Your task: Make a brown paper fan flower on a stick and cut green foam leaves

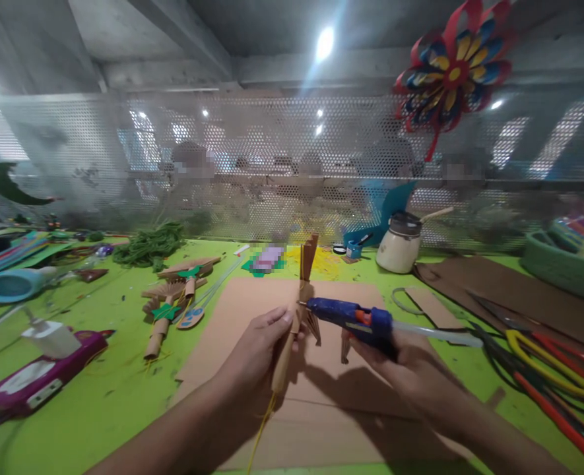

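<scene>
My left hand (259, 346) is wrapped round a brown cardboard figure (284, 363) with a rolled tube body and pleated pieces, held tilted in front of me. Yellow string (260, 429) trails down from its lower end. In my right hand (415, 369) is a blue hot glue gun (336, 310), a clear glue stick (440, 332) sticking out of its back. The gun's nozzle is at the upper part of the cardboard figure; whether it touches I cannot tell. Beneath both hands lie sheets of brown cardboard (237, 297).
Two similar cardboard figures (162, 330) with green stars lie to the left, near a purple power strip (49, 369). Scissors with yellow and red handles (551, 369) and a beige jar (398, 249) are on the right. A perforated metal screen (252, 145) stands behind the green table (118, 409).
</scene>
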The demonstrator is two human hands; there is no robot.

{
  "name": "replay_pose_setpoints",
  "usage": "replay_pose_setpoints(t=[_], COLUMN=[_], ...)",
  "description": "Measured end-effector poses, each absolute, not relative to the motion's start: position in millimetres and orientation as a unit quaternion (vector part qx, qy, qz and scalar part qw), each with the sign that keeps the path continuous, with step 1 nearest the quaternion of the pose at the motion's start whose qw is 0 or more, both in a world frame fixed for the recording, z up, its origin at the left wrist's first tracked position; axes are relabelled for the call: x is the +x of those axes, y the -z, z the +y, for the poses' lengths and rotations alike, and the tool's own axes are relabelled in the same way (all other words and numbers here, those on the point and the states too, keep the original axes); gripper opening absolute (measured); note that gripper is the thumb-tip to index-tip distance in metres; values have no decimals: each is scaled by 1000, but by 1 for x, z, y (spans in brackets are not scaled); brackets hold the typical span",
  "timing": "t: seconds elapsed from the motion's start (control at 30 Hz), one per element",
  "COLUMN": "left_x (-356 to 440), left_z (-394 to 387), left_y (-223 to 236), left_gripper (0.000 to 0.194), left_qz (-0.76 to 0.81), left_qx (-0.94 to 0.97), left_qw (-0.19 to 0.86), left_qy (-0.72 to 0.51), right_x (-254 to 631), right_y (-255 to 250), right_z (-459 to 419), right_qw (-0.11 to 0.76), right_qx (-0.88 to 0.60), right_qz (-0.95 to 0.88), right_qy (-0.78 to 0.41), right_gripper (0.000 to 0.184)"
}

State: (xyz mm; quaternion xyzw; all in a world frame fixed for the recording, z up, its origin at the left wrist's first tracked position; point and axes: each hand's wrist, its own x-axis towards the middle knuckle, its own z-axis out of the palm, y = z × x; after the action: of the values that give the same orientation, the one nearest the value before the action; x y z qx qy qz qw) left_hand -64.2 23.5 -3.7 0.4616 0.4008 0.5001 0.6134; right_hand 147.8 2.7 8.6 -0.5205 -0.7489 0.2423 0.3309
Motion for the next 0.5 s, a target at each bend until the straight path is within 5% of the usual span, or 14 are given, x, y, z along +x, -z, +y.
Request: replay_pose_setpoints(t=[0.5], left_x=[-71], left_z=[27], left_y=[5], left_gripper=[15], left_qz=[384], left_qx=[449], left_qw=[640], left_qy=[-491], right_x=[148], right_y=[-7], right_z=[7], right_qw=[325], right_qx=[-491], right_qz=[-776], right_qy=[-226], right_gripper=[25])
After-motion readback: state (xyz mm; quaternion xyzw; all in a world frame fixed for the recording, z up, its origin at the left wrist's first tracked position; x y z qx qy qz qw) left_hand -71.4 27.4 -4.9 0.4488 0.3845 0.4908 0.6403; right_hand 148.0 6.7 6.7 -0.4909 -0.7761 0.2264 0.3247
